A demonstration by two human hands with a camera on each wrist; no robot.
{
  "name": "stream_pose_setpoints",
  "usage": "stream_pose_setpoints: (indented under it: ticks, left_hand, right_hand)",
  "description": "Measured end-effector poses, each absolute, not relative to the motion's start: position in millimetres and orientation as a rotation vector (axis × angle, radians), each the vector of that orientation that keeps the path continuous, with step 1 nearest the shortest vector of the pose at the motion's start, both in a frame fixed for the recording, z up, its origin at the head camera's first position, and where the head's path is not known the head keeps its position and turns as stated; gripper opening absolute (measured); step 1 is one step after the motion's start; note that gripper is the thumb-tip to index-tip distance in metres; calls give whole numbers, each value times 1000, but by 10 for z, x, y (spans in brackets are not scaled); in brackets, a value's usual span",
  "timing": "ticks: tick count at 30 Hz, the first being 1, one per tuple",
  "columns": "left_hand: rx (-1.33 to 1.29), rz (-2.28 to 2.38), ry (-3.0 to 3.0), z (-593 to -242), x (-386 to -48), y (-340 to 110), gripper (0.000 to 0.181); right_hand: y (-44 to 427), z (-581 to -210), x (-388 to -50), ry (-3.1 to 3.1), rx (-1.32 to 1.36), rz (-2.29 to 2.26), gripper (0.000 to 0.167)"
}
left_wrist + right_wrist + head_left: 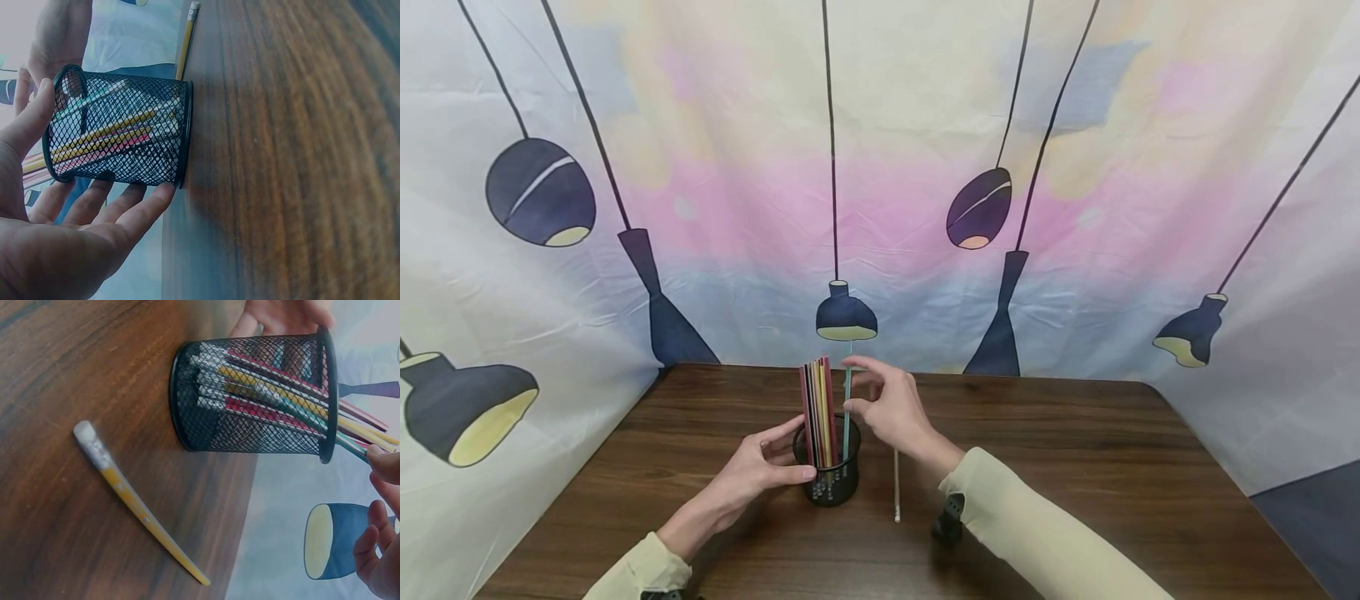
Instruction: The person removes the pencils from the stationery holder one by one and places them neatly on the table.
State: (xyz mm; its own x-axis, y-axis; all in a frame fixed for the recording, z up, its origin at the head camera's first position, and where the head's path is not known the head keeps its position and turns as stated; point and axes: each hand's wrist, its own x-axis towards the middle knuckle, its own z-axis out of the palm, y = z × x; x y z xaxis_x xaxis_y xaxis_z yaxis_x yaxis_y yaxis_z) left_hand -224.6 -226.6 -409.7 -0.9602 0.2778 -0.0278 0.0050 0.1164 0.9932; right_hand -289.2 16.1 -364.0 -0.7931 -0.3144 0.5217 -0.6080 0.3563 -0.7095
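Note:
A black mesh cup [829, 487] stands upright holding several pencils [818, 408] in red, black and yellow, which lean to its left side. The left hand [748, 471] grips the cup, thumb on the near side and fingers round the far left side; the left wrist view shows the fingers along the mesh [119, 131]. The right hand [891, 408] pinches a teal pencil [847, 392] between thumb and index finger, its lower end inside the cup. In the right wrist view the other right fingers are bent, touching nothing.
A yellow pencil [147, 519] with a white eraser lies on the brown wooden table [1037, 467], right of the cup. Behind the table hangs a cloth [910, 217] printed with dark lamps.

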Motion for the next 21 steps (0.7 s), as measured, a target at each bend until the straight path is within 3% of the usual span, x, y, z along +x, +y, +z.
stream_pose_setpoints:
  ticks: [21]
  left_hand:
    - [283,1943,2181,-4110,-2259,-2273,88]
  right_hand:
    - [267,-3377,-2893,-2267,849,1452,61]
